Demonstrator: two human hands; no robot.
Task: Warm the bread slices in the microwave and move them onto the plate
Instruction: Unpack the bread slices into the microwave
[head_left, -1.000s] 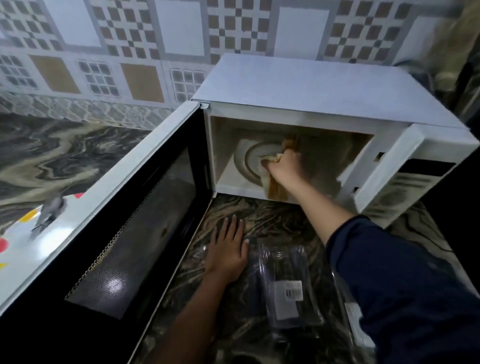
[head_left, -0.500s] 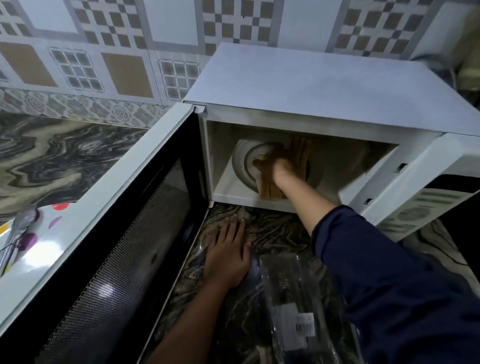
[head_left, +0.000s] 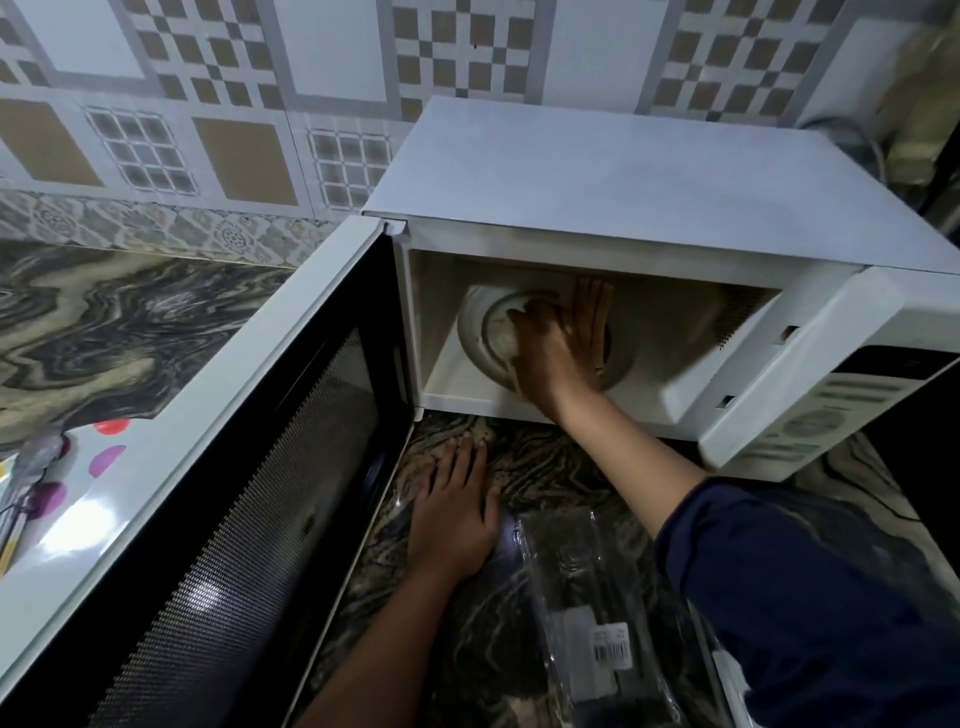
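Observation:
The white microwave (head_left: 639, 176) stands on the marble counter with its door (head_left: 249, 467) swung wide to the left. Inside, bread slices (head_left: 592, 317) lie on the round turntable plate (head_left: 483, 332). My right hand (head_left: 550, 353) reaches into the cavity and lies over the bread with fingers spread; whether it grips a slice is hidden. My left hand (head_left: 452, 509) rests flat on the counter in front of the microwave, holding nothing.
An empty clear plastic bread bag (head_left: 592, 613) with a barcode label lies on the counter by my right sleeve. A white plate with coloured dots (head_left: 88, 488) sits at the far left behind the door. The control panel (head_left: 841, 395) juts out at the right.
My right hand has pushed the bread slices deeper onto the turntable and flattened over them. My left hand has stayed put on the counter.

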